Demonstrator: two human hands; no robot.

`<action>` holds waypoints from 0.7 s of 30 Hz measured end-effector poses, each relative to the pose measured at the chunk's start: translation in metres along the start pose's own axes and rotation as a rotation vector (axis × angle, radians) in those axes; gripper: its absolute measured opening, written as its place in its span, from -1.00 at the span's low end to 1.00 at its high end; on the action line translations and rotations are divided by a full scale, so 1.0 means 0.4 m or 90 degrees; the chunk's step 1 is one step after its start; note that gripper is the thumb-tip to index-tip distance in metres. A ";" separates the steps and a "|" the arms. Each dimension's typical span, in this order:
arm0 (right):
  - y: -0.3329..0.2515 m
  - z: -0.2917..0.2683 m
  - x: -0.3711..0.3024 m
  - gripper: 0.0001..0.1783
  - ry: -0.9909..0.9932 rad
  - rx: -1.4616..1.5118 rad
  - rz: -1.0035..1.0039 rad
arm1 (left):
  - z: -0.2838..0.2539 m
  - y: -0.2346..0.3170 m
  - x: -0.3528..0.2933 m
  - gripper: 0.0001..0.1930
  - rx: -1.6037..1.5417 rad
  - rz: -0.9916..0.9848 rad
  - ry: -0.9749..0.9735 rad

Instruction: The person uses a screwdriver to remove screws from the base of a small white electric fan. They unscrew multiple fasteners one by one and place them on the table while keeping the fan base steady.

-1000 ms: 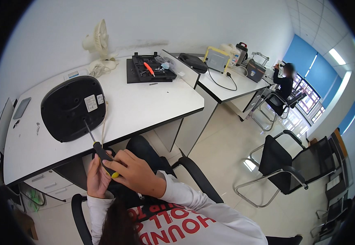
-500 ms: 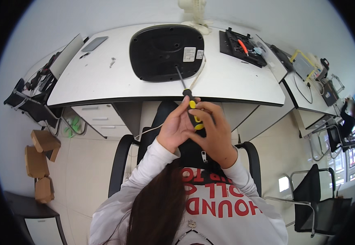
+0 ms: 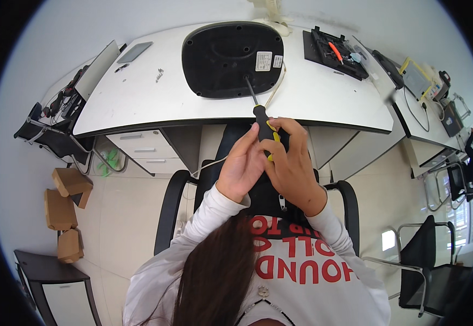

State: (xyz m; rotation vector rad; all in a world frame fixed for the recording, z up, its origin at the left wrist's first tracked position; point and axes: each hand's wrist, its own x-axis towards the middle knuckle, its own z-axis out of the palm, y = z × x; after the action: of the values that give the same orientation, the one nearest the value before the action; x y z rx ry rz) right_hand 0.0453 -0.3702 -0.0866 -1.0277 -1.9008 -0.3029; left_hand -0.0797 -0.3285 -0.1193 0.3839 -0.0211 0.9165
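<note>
A screwdriver [image 3: 260, 112] with a black and yellow handle slants between my hands. Its tip meets a recess in the underside of a flat black appliance [image 3: 214, 65], which lies upside down at the desk's front, with rounded corners, screw holes and white labels. My left hand [image 3: 240, 169] presses thumb and fingers against the handle's left side. Fingers of my right hand [image 3: 293, 171] curl round the handle from the right, covering part of it. A pale cable [image 3: 275, 91] runs from the appliance past the desk edge.
Small loose screws [image 3: 160, 75] lie on the white desk [image 3: 127, 103], left of the appliance. A grey tablet-like slab [image 3: 135, 52] sits farther left. At right, an open black tool case [image 3: 339, 54] holds orange-handled pliers [image 3: 335, 52]. A cream fan [image 3: 273, 12] stands behind.
The view has shifted, so the desk and appliance appear higher and farther right. The screwdriver handle has turned, and my right fingers have curled closer around it. The tip stays in the recess.
</note>
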 end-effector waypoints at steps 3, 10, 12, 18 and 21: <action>0.002 -0.007 -0.001 -0.67 -0.032 0.016 0.032 | 0.034 0.001 -0.005 -0.66 0.088 0.011 0.102; 0.024 -0.012 0.007 -0.65 0.018 0.022 -0.041 | 0.008 -0.005 0.007 -0.74 0.051 0.039 0.092; 0.022 -0.013 0.004 -0.67 0.015 0.034 -0.050 | 0.002 -0.003 0.006 -0.74 0.044 0.048 0.063; 0.021 -0.016 0.005 -0.70 -0.059 0.059 -0.090 | 0.004 0.014 0.000 -0.64 0.018 0.008 0.018; 0.019 -0.016 0.010 -0.72 -0.062 0.034 -0.102 | 0.018 0.004 0.007 -0.62 0.024 0.036 0.047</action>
State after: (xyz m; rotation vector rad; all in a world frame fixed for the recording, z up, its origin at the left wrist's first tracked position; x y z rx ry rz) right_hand 0.0541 -0.3671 -0.0815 -0.8698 -2.0728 -0.2962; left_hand -0.0784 -0.3278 -0.1117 0.3854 0.0531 0.9882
